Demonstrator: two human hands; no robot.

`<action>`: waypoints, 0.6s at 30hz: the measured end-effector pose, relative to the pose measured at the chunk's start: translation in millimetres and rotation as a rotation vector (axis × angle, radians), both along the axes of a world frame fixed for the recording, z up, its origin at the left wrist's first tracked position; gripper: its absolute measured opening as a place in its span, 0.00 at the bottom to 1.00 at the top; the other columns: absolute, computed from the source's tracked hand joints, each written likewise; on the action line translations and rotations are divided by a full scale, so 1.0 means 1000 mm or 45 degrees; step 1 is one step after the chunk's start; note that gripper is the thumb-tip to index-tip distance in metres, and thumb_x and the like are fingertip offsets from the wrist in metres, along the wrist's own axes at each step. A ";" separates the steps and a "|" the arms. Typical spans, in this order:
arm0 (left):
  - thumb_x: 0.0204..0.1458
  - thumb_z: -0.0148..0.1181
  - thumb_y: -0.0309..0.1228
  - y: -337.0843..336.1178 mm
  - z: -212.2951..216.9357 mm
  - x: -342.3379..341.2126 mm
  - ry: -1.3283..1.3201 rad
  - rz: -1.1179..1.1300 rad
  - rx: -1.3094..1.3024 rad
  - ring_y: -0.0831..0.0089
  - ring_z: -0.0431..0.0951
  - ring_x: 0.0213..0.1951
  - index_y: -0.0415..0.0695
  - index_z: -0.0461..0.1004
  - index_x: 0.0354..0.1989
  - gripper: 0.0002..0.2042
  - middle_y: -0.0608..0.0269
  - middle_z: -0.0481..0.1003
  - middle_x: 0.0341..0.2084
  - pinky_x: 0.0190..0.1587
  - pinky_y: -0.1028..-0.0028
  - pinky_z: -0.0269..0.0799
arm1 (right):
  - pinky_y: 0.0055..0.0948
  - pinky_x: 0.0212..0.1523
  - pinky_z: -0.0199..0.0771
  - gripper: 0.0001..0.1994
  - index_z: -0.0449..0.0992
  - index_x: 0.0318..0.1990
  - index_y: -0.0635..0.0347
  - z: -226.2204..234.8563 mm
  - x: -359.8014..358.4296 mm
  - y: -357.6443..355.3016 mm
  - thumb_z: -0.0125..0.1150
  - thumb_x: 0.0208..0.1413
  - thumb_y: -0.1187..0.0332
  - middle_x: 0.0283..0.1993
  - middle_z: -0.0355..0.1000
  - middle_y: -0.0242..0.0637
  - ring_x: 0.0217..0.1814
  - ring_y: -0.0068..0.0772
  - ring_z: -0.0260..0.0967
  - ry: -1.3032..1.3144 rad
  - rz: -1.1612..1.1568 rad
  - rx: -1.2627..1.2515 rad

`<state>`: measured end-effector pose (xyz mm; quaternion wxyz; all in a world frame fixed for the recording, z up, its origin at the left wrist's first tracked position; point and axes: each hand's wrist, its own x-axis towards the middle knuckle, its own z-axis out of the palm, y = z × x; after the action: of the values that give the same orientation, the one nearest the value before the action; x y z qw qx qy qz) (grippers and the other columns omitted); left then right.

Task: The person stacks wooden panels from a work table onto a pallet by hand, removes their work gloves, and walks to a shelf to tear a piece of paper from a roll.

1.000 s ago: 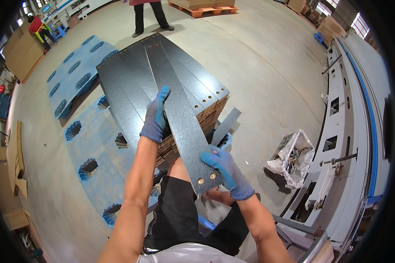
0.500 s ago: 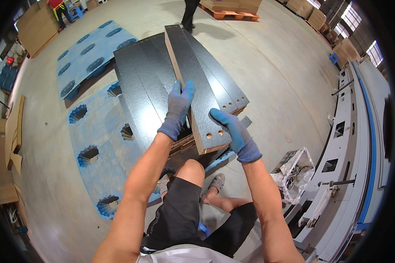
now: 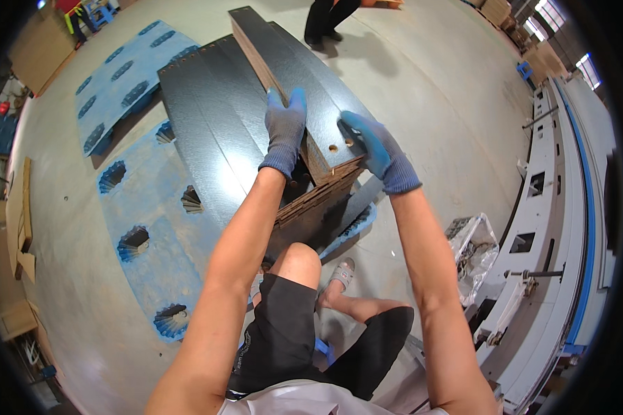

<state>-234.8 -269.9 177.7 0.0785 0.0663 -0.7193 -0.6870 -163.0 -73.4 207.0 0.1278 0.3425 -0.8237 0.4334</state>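
A narrow bundle of dark-topped boards (image 3: 284,62) with brown layered edges lies across a larger pile of the same boards (image 3: 194,104). Two round holes show at its near end. My left hand (image 3: 284,135), in a blue-grey glove, grips the bundle's left edge, thumb and fingers pointing away from me. At the near right corner, my gloved right hand (image 3: 381,152) holds the opposite edge with its thumb toward the top face; its lower fingers are partly hidden and slightly blurred. A dark gap shows beside the bundle, under my left wrist.
Blue plastic pallets (image 3: 135,183) lie to the left, and one edge shows beneath the pile. A long grey machine (image 3: 526,277) runs along the right, with a lined waste bin (image 3: 474,252) beside it. A person in dark trousers (image 3: 322,21) stands beyond the pile.
The bundle has moved away from me and its near end now sits over the pile's near edge. Both hands went forward with it. The person beyond the pile appears farther right.
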 end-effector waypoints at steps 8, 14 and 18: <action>0.54 0.55 0.49 -0.002 -0.019 0.002 0.003 0.104 -0.219 0.46 0.72 0.53 0.25 0.58 0.61 0.37 0.30 0.69 0.50 0.56 0.62 0.65 | 0.22 0.37 0.72 0.12 0.72 0.41 0.59 -0.040 0.107 0.000 0.57 0.60 0.60 0.35 0.69 0.28 0.35 0.19 0.68 -1.338 -0.515 -1.335; 0.53 0.56 0.49 -0.010 -0.002 0.007 -0.137 -0.017 -0.343 0.55 0.77 0.35 0.27 0.70 0.42 0.29 0.43 0.76 0.30 0.40 0.61 0.71 | 0.29 0.41 0.75 0.14 0.69 0.46 0.64 -0.073 0.107 -0.037 0.62 0.51 0.76 0.38 0.70 0.38 0.35 0.37 0.71 -0.555 -0.418 -0.154; 0.53 0.58 0.48 -0.008 -0.014 0.003 -0.081 0.022 -0.352 0.66 0.75 0.26 0.31 0.70 0.37 0.25 0.54 0.73 0.21 0.31 0.66 0.70 | 0.33 0.38 0.75 0.19 0.71 0.44 0.64 -0.084 0.094 -0.034 0.65 0.40 0.83 0.36 0.70 0.42 0.34 0.42 0.71 -0.340 -0.323 -0.463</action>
<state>-231.8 -277.7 163.7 0.0701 0.0828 -0.8085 -0.5784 -68.9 -107.7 123.2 0.1307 0.1477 -0.7781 0.5963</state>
